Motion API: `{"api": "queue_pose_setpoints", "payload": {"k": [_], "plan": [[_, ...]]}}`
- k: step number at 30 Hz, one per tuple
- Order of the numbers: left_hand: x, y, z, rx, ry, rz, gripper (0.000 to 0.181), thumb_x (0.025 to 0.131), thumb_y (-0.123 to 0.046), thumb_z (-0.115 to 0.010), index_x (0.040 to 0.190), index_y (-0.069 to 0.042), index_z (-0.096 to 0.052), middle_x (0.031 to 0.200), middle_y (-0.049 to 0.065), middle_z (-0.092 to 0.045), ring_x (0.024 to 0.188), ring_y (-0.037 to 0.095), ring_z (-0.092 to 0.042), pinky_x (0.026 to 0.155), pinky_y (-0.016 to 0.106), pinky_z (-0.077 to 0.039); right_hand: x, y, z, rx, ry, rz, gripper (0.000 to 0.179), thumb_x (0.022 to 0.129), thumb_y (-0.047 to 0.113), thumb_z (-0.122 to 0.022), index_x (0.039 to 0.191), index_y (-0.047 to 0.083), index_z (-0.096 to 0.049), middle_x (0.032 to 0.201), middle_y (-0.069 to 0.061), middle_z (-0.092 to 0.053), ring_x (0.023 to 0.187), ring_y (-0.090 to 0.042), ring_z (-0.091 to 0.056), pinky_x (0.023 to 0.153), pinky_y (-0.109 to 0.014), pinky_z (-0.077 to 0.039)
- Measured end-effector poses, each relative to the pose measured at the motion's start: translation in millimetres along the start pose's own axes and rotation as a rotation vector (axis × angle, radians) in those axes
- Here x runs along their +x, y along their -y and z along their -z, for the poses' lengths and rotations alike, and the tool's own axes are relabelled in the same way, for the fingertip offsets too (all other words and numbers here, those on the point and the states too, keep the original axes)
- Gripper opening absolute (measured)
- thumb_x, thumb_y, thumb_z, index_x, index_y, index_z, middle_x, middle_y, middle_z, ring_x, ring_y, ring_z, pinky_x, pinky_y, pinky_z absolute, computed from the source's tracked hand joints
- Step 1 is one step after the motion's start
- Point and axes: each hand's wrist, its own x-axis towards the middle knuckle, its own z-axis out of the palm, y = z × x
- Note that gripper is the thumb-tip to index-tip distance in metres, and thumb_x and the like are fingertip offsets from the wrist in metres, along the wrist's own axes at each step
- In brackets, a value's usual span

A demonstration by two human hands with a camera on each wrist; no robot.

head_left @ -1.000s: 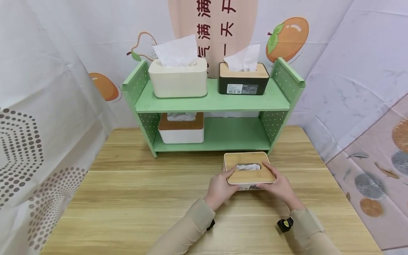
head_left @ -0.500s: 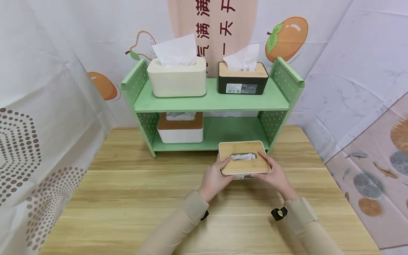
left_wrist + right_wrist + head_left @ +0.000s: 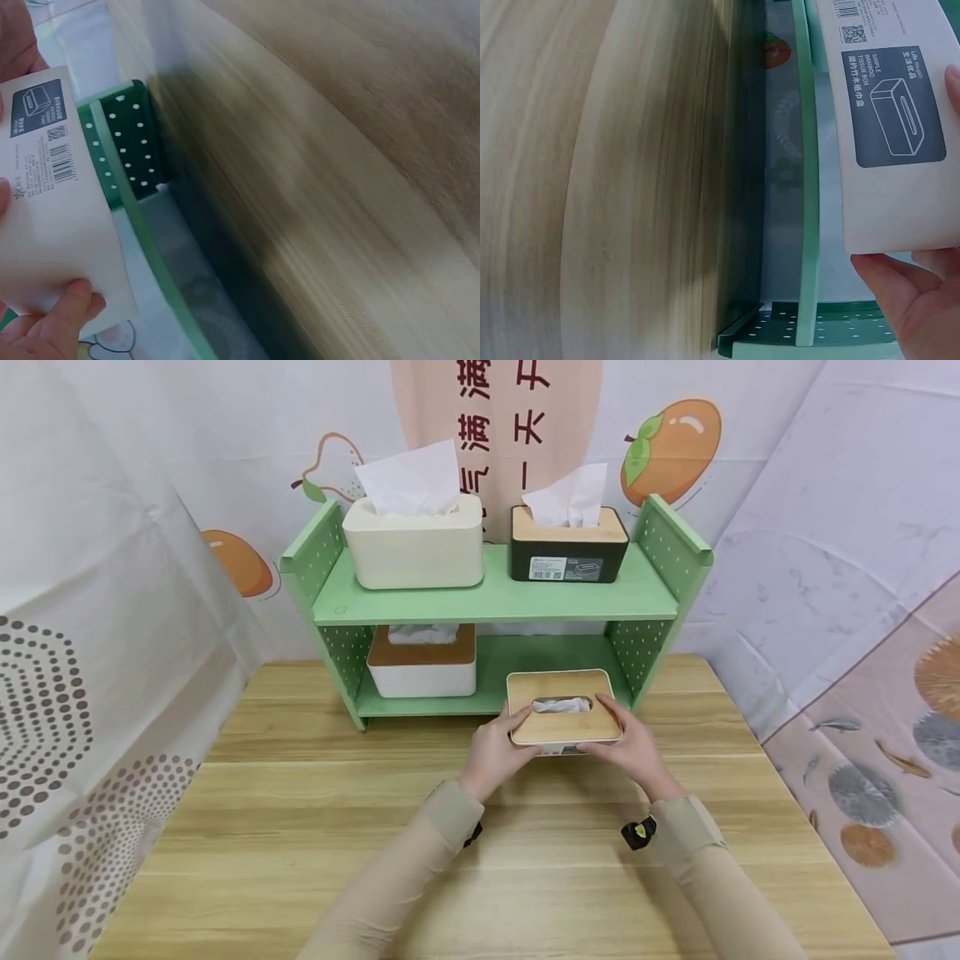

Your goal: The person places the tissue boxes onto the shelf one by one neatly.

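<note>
A white tissue box [image 3: 555, 727] with a bamboo lid is held between both hands at the front of the lower shelf's right part. My left hand [image 3: 497, 755] grips its left end, thumb on the lid's edge. On the right end, my right hand [image 3: 632, 750] holds it in the same way. The wrist views show the box's labelled front [image 3: 56, 195], with a printed tissue box drawing [image 3: 894, 106], raised off the tabletop. Some white tissue shows in the lid's slot. The far side of the box is hidden in the head view.
A green two-tier shelf [image 3: 495, 602] stands on the wooden table [image 3: 300, 827]. Its upper tier bears a cream tissue box [image 3: 416, 556] and a black tissue box [image 3: 607, 560] with a wooden lid. Below, at left, sits a white tissue box with a brown lid [image 3: 423, 677].
Both hands have carried the bamboo-lidded tissue box away from me and slightly left, up to the lower shelf's front. The other boxes stay on the shelf.
</note>
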Motion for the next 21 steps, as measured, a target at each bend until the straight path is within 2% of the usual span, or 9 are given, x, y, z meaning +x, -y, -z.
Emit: {"api": "queue_pose_setpoints", "payload": {"k": [6, 14, 21], "plan": [[3.4, 6.6, -3.1, 0.006, 0.003, 0.015, 0.064, 0.074, -0.024, -0.082, 0.132, -0.016, -0.057, 0.137, 0.03, -0.042, 0.125, 0.033, -0.049, 0.096, 0.039, -0.048, 6.8, -4.3, -2.5, 0.004, 0.01, 0.0, 0.091, 0.07, 0.019, -0.085, 0.145, 0.005, -0.035, 0.148, -0.022, -0.037, 0.131, -0.037, -0.04, 0.105, -0.051, -0.034], [8.4, 11.7, -4.9, 0.042, 0.011, -0.001, 0.064, 0.075, -0.027, -0.081, 0.132, -0.015, -0.057, 0.135, 0.028, -0.045, 0.122, 0.033, -0.052, 0.094, 0.039, -0.05, 12.5, -5.0, -4.3, -0.016, 0.023, -0.021, 0.09, 0.071, 0.019, -0.084, 0.145, 0.006, -0.036, 0.148, -0.022, -0.036, 0.134, -0.038, -0.036, 0.107, -0.052, -0.032], [13.1, 14.2, -6.6, 0.024, 0.023, 0.014, 0.064, 0.076, -0.024, -0.081, 0.133, -0.014, -0.056, 0.138, 0.026, -0.042, 0.128, 0.031, -0.046, 0.097, 0.039, -0.047, 17.8, -13.8, -7.9, 0.007, 0.03, -0.037, 0.089, 0.073, 0.02, -0.083, 0.147, 0.008, -0.034, 0.15, -0.02, -0.033, 0.137, -0.036, -0.032, 0.109, -0.052, -0.029]]}}
